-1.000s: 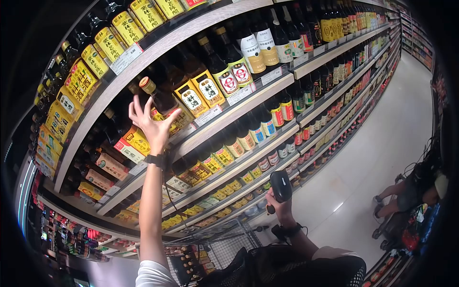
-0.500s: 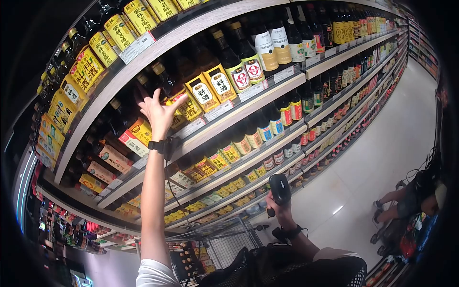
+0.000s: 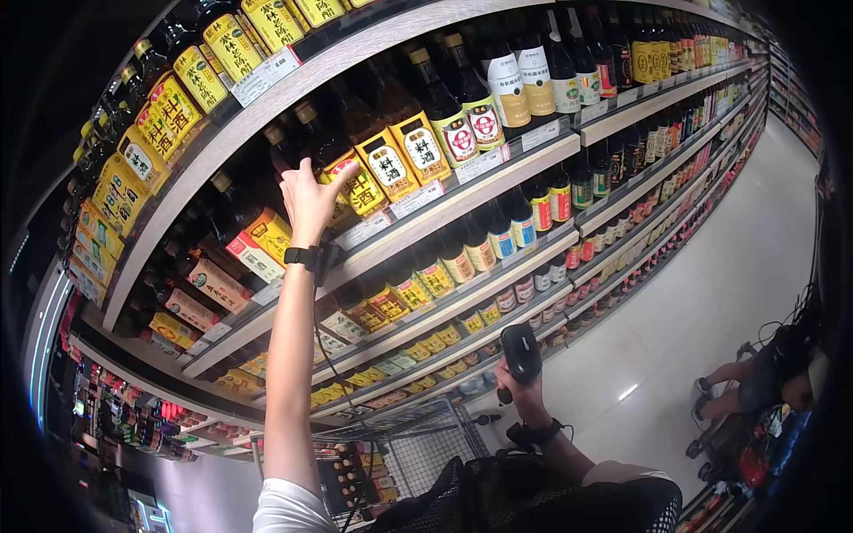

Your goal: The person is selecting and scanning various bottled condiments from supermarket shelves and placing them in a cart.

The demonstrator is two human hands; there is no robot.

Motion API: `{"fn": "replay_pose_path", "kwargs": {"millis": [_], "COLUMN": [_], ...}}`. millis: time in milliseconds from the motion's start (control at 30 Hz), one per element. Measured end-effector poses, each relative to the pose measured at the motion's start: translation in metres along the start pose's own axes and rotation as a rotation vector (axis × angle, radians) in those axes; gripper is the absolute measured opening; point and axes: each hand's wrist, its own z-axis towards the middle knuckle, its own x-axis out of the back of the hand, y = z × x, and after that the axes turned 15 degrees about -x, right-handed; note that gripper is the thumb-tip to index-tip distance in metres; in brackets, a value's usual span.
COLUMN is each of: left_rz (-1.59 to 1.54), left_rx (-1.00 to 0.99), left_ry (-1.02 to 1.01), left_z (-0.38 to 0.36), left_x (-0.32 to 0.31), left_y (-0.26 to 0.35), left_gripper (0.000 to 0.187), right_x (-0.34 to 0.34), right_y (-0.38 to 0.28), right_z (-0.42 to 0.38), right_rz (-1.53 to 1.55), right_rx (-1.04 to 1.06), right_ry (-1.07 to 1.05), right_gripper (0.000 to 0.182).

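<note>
My left hand (image 3: 311, 197) is raised to a shelf of dark bottles, its thumb apart from the fingers. It is at the front of a bottle with a yellow and red label (image 3: 360, 188); whether the fingers touch glass is hard to tell. To its right stand bottles with yellow and white labels (image 3: 387, 169). Lower down, my right hand (image 3: 526, 391) is wrapped round a black handheld device (image 3: 521, 353), held upright over the floor. Both wrists wear black straps.
A wire shopping cart (image 3: 426, 457) with bottles inside stands below my arms. Shelf edges (image 3: 498, 164) with price tags run away to the right. A person (image 3: 755, 373) is beside a cart at the right, on the pale floor (image 3: 657, 311).
The shelves have shifted slightly right and down in view. My left hand has moved a little right and down, its fingers less spread. My right hand still holds the device.
</note>
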Motion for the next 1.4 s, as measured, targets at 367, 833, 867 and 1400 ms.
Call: {"fn": "replay_pose_path", "kwargs": {"millis": [367,833,867,1400], "left_rz": [-0.050,-0.034,-0.034,-0.004], "left_rx": [-0.012,-0.041,-0.038,-0.184], "left_ry": [0.001,0.106,0.085,0.197], "left_z": [-0.002,-0.006,-0.008,-0.010], "left_x": [0.012,0.006,0.008,0.008], "left_y": [0.002,-0.009,-0.008,-0.004], "left_gripper": [0.088,0.070,0.066,0.061], "right_x": [-0.003,-0.008,-0.010,-0.007], "right_y": [-0.008,0.000,0.000,0.008], "right_z": [0.000,0.002,0.002,0.007], "right_rz": [0.018,-0.020,-0.035,-0.056], "right_rx": [0.015,-0.069,-0.073,-0.022], "right_ry": [0.022,-0.007,-0.005,-0.054], "right_gripper": [0.012,0.009,0.009,0.010]}}
